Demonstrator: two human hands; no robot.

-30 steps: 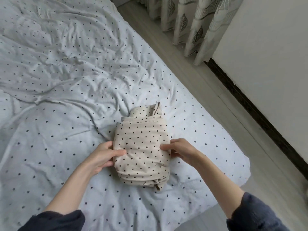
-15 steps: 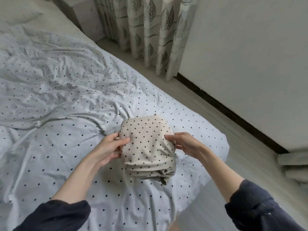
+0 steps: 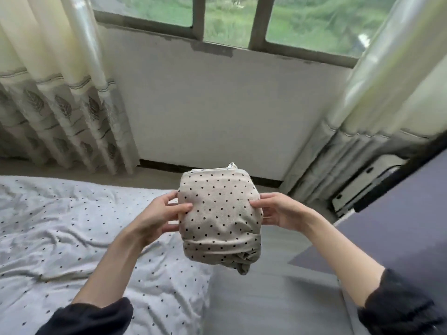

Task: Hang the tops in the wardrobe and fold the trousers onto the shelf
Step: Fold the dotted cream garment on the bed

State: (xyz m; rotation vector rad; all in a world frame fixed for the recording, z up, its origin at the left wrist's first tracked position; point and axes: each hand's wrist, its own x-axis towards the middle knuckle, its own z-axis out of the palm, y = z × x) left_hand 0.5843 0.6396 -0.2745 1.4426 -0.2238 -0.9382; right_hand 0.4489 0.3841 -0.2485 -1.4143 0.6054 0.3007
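Both hands grip soft dotted folded trousers [image 3: 220, 215].

You are holding the folded trousers [image 3: 219, 215], beige with black dots, up in the air between both hands. Your left hand [image 3: 158, 217] is gripping the left side, thumb lying on the front; your right hand [image 3: 275, 210] is gripping the right side the same way. The bed [image 3: 60, 238], under a dotted white sheet, is lying below left. Curtains [image 3: 60, 105] are hanging beside the window [image 3: 227, 18] ahead.
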